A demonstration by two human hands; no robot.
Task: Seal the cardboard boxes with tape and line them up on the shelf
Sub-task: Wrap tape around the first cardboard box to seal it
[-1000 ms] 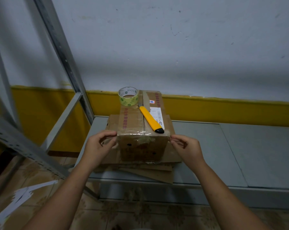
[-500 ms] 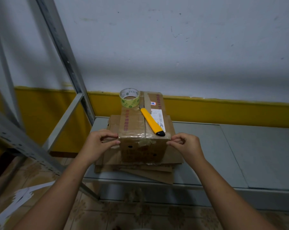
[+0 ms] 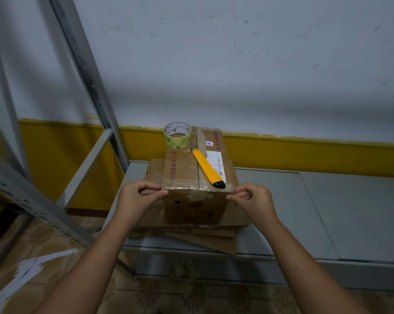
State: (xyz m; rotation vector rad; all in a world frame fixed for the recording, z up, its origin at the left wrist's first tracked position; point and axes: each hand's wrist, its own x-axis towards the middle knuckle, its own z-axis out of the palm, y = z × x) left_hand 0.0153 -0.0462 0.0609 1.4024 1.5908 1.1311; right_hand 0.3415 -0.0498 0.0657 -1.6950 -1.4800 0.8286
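A brown cardboard box [image 3: 193,207] with old red-printed tape stands on a stack of flattened cardboard [image 3: 214,240] on the grey metal shelf [image 3: 304,211]. A strip of clear tape [image 3: 191,186] lies across the box's near top edge. My left hand [image 3: 137,200] pinches the strip at the left corner, and my right hand [image 3: 252,200] pinches it at the right corner. A roll of clear tape [image 3: 177,135] sits on the far end of the box top. A yellow utility knife [image 3: 208,168] lies diagonally on the top.
Slanted metal shelf posts [image 3: 87,71] and a crossbar rise at the left. The wall behind is grey with a yellow band. White paper scraps [image 3: 26,270] lie on the tiled floor at lower left. The shelf surface stretches to the right of the box.
Both hands have closed in on the box's near top corners and now pinch the tape there. The box, roll and knife have stayed in place.
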